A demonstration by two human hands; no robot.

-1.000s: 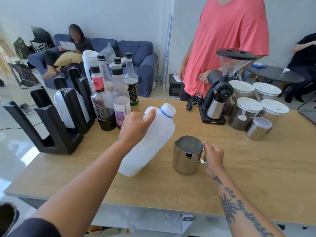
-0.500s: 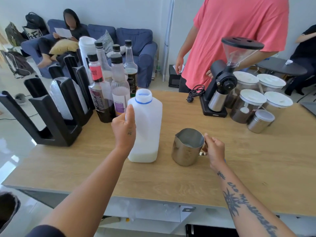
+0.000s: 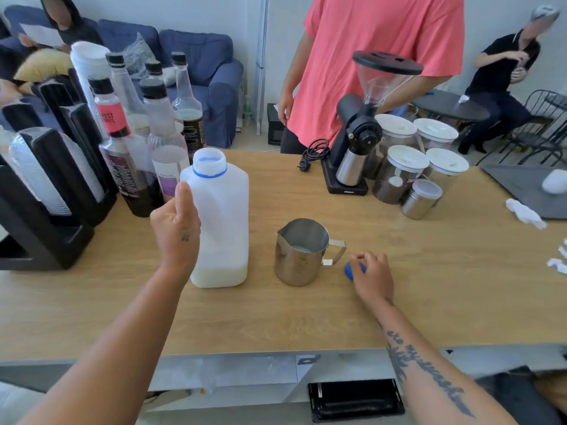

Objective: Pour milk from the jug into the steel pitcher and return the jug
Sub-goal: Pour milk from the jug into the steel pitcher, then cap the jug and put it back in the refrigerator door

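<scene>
The white plastic milk jug (image 3: 225, 216) stands upright on the wooden counter (image 3: 429, 286), its mouth uncapped, with a little milk at the bottom. My left hand (image 3: 176, 228) grips its left side. To its right stands the steel pitcher (image 3: 299, 253), spout to the left, with a shallow layer of milk inside. My right hand (image 3: 372, 276) rests on the counter just right of the pitcher's handle, fingers closed on the blue cap (image 3: 351, 270).
Syrup bottles (image 3: 132, 148) and black cup holders (image 3: 46, 185) crowd the left behind the jug. A coffee grinder (image 3: 359, 142), lidded jars (image 3: 402, 173) and a steel tin (image 3: 420, 199) stand at the back right. A person in a red shirt (image 3: 374, 56) stands across the counter.
The jug went from tilted to upright on the counter. My right hand let go of the pitcher's handle and moved right onto the blue cap.
</scene>
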